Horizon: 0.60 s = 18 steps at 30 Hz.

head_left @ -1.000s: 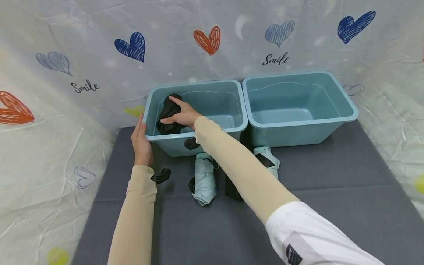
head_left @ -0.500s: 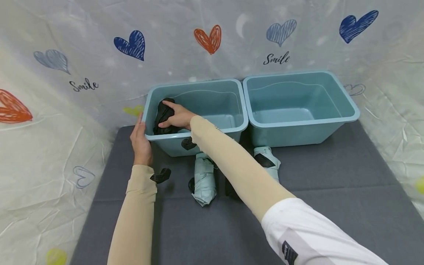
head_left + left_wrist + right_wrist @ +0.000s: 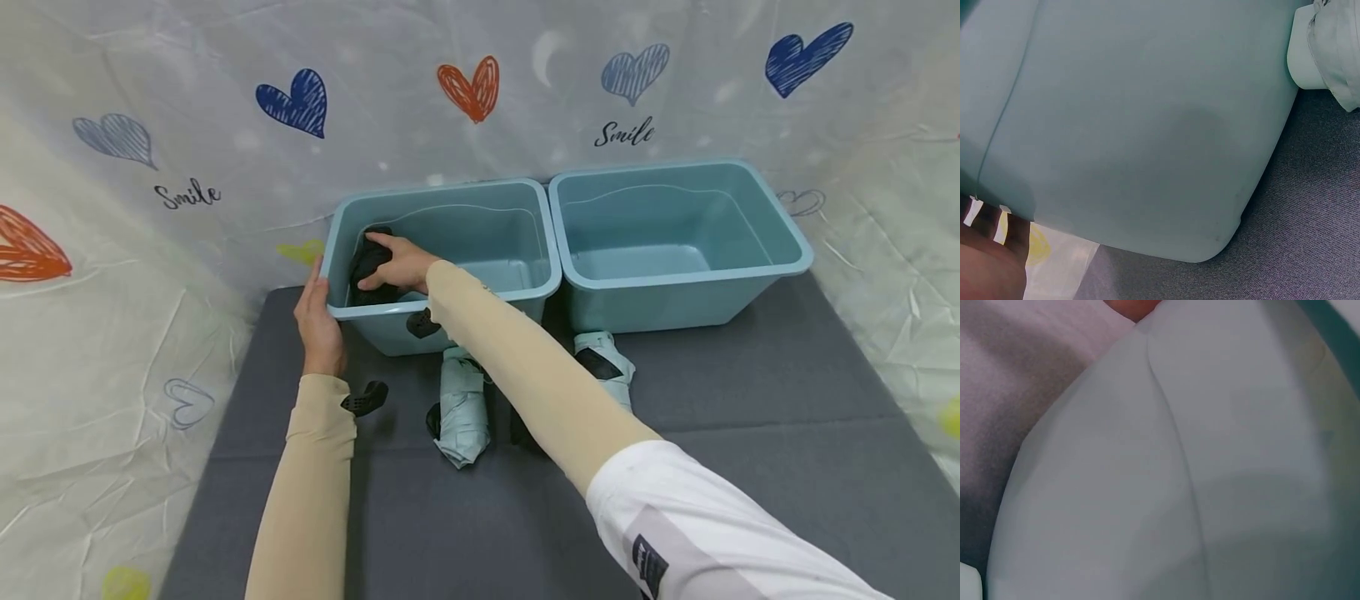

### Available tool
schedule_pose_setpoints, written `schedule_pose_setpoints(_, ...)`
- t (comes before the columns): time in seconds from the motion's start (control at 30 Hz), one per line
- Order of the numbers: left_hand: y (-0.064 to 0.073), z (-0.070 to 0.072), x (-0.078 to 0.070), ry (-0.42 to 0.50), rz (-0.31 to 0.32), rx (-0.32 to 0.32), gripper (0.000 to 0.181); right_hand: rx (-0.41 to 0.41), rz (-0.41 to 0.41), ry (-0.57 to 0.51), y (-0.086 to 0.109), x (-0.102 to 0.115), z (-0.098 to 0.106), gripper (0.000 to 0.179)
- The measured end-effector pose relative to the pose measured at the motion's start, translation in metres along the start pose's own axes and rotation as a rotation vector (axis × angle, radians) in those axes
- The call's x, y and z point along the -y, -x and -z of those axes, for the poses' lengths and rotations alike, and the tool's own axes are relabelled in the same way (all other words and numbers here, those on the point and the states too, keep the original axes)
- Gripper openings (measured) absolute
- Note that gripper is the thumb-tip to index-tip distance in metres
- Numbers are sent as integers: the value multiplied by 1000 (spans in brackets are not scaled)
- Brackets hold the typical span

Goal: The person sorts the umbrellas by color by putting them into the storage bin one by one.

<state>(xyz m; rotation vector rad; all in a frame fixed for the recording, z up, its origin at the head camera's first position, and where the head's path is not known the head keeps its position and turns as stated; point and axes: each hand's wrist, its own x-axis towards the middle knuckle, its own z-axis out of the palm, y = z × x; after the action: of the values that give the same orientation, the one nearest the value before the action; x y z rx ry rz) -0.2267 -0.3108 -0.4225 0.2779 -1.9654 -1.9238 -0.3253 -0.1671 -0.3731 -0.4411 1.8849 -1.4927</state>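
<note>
Grey mat (image 3: 750, 433) — R hand (image 3: 399, 265) lowers black umbrella (image 3: 366, 268) into L bin (image 3: 450, 296).

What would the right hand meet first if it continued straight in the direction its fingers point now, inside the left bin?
Probably the black folded item that the right hand already holds; just beyond it stands the left bin's left inner wall. Depth inside the bin is hard to judge.

Beige arm sleeves (image 3: 307, 492) reach to both wrists — the right shoulder wears white, with a dark patch (image 3: 649, 563).
</note>
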Motion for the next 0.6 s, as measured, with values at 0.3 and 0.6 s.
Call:
schedule_pose_setpoints(0.3,-1,-1,2,5,-13,-13,48,-2,-34,-100,-3,0,3,79)
schedule_pose_setpoints(0.6,-1,-1,2,27,-13,-24,48,3,-63,-116,-1,1,4,76)
